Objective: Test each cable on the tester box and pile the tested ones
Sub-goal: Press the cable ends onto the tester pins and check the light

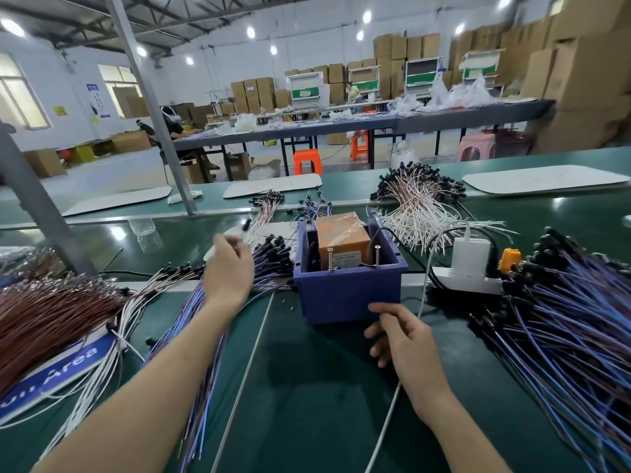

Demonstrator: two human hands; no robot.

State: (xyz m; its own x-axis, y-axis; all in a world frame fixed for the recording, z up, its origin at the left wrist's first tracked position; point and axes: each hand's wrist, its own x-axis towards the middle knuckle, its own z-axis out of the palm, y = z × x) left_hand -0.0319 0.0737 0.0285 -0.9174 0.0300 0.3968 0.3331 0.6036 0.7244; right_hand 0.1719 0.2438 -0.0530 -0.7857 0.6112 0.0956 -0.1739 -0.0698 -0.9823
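So, the blue plastic tester box, with an orange block inside and two metal pins stuck up at its front rim, is parked mid-bench on the green work surface. The left hand is held over the pile of purple-blue cables with black plugs just left of the box. Its fingers are blurred, so whether anything is gripped can't be told. The right hand is seen right at the box's front, fingers loosely curled, nothing held. A bigger heap of purple-blue cables is spread out on the right.
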